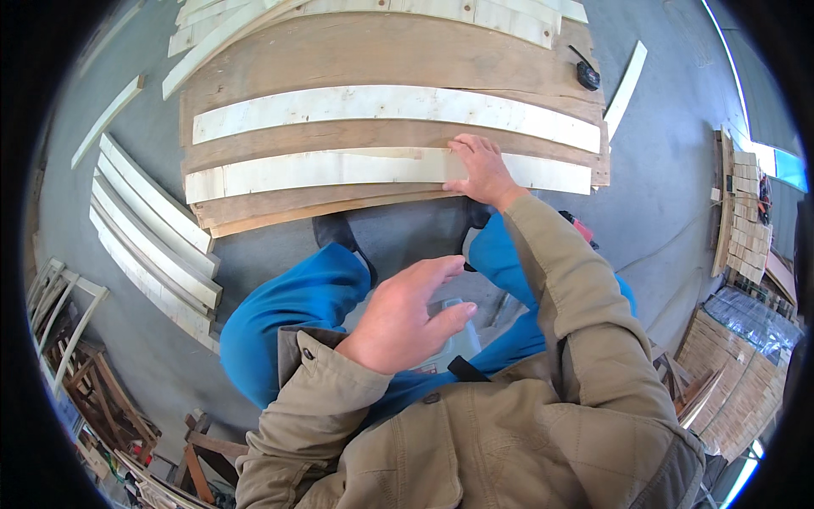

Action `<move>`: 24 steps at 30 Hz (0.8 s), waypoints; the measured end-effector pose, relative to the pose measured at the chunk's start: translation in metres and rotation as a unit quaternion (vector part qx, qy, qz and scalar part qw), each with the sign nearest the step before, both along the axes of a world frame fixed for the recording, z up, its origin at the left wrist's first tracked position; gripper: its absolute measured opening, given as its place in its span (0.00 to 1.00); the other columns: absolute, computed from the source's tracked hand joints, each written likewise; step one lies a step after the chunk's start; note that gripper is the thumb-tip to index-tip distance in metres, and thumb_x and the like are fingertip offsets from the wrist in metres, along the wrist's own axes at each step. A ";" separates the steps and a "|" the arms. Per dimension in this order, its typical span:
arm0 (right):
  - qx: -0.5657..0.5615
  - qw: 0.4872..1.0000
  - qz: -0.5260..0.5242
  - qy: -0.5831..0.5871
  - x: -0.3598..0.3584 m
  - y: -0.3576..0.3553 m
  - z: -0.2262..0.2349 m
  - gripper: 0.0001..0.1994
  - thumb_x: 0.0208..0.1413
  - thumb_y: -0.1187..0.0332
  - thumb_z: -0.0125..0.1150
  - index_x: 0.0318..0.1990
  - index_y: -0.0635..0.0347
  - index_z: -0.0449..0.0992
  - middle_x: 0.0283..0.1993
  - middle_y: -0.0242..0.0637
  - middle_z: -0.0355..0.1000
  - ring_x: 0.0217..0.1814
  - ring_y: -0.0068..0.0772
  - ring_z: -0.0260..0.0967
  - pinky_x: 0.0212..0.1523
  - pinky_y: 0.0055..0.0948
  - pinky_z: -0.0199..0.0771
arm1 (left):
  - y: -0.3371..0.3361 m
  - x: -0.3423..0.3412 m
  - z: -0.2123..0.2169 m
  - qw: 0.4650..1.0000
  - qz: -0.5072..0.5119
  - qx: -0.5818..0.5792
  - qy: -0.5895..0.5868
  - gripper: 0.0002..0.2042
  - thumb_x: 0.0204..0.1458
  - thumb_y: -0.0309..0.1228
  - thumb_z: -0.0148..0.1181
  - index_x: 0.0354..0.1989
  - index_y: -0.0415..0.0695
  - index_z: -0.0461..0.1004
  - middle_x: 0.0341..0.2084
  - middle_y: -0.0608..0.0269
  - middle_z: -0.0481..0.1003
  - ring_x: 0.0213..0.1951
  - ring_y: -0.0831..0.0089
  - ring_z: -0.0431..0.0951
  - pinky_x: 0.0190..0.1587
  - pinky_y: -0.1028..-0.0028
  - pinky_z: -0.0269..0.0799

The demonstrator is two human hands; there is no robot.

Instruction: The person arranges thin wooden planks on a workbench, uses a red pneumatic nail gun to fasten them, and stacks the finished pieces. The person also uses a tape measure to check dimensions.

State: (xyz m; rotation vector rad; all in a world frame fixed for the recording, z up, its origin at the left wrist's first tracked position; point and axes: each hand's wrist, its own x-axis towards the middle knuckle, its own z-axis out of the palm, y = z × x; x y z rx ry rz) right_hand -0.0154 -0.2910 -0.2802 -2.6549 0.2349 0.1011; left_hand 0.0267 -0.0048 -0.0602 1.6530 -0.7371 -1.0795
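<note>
A pale wooden slat (314,170) lies across the near part of a brown wooden board (339,53). My right hand (487,174) spans this slat right of its middle, fingers at the far edge and thumb at the near edge. Just beyond it, a second, slightly curved slat (365,103) rests on the board, apart from the first. My left hand (409,316) hovers over my lap between my blue-trousered knees. Its thumb stands away from the fingers, and nothing shows in it.
More slats (475,15) overlap at the board's far side. A black tape measure (587,75) sits at the far right corner. Curved slats (153,242) lie on the floor to the left. Wood blocks (746,229) and a plastic-topped bundle (729,373) stand at right.
</note>
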 end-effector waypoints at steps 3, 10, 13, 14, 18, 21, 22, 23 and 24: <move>0.018 0.999 -0.038 -0.009 0.004 0.001 -0.006 0.30 0.50 0.55 0.77 0.61 0.53 0.78 0.62 0.38 0.73 0.70 0.49 0.66 0.69 0.50 0.64 | 0.001 0.000 0.004 1.000 -0.001 0.004 -0.002 0.27 0.56 0.29 0.73 0.64 0.34 0.74 0.55 0.46 0.80 0.56 0.58 0.82 0.60 0.63 0.77; 0.036 0.995 -0.076 -0.057 0.023 0.001 -0.026 0.12 0.55 0.62 0.70 0.45 0.54 0.84 0.46 0.40 0.78 0.56 0.51 0.74 0.56 0.49 0.74 | 0.005 0.002 0.004 1.000 -0.011 0.002 -0.018 0.27 0.56 0.28 0.72 0.63 0.33 0.74 0.54 0.46 0.80 0.56 0.56 0.82 0.60 0.63 0.77; 0.047 0.992 -0.098 -0.063 0.034 -0.003 -0.034 0.07 0.54 0.62 0.68 0.32 0.54 0.87 0.37 0.43 0.80 0.47 0.53 0.77 0.50 0.50 0.76 | 0.006 0.001 0.005 1.000 -0.011 0.006 0.006 0.27 0.56 0.28 0.73 0.63 0.33 0.74 0.53 0.45 0.80 0.55 0.57 0.82 0.60 0.63 0.77; 0.041 0.993 -0.091 -0.060 0.036 -0.004 -0.035 0.07 0.53 0.62 0.69 0.32 0.53 0.87 0.36 0.44 0.80 0.45 0.54 0.77 0.48 0.51 0.77 | 0.005 0.002 0.005 1.000 -0.005 0.004 0.010 0.27 0.56 0.29 0.73 0.63 0.32 0.74 0.53 0.44 0.80 0.55 0.57 0.82 0.60 0.63 0.77; 0.060 0.993 -0.101 -0.016 0.043 -0.005 -0.030 0.06 0.52 0.63 0.71 0.30 0.53 0.87 0.35 0.45 0.81 0.42 0.54 0.79 0.46 0.53 0.77 | 0.003 0.006 0.008 1.000 -0.016 0.003 0.010 0.27 0.56 0.29 0.73 0.63 0.33 0.74 0.52 0.44 0.80 0.56 0.57 0.82 0.59 0.64 0.77; 0.079 0.988 -0.124 0.056 0.048 -0.007 -0.025 0.06 0.53 0.62 0.72 0.30 0.52 0.87 0.37 0.43 0.82 0.45 0.52 0.80 0.48 0.52 0.77 | 0.003 0.005 0.009 1.000 -0.018 -0.001 0.010 0.26 0.57 0.30 0.73 0.63 0.34 0.74 0.52 0.45 0.80 0.56 0.55 0.83 0.59 0.64 0.77; 0.086 0.985 -0.129 0.075 0.050 -0.008 -0.024 0.06 0.53 0.61 0.72 0.31 0.51 0.87 0.37 0.42 0.83 0.46 0.52 0.80 0.49 0.51 0.77 | 0.004 0.004 0.009 1.000 -0.020 0.003 0.009 0.26 0.57 0.31 0.73 0.63 0.34 0.74 0.53 0.45 0.80 0.56 0.55 0.83 0.59 0.64 0.78; 0.093 0.982 -0.133 0.094 0.052 -0.009 -0.024 0.06 0.52 0.61 0.72 0.31 0.50 0.87 0.38 0.42 0.83 0.47 0.51 0.80 0.50 0.51 0.77 | 0.004 0.004 0.009 1.000 -0.021 0.001 0.008 0.26 0.58 0.32 0.73 0.63 0.35 0.74 0.53 0.45 0.80 0.56 0.54 0.83 0.59 0.64 0.78; 0.084 0.983 -0.136 0.093 0.055 -0.009 -0.024 0.06 0.51 0.61 0.71 0.32 0.51 0.87 0.38 0.42 0.83 0.46 0.51 0.81 0.49 0.51 0.78 | 0.004 0.004 0.008 1.000 -0.020 0.001 0.007 0.26 0.58 0.32 0.73 0.63 0.35 0.74 0.53 0.45 0.80 0.56 0.54 0.83 0.59 0.64 0.78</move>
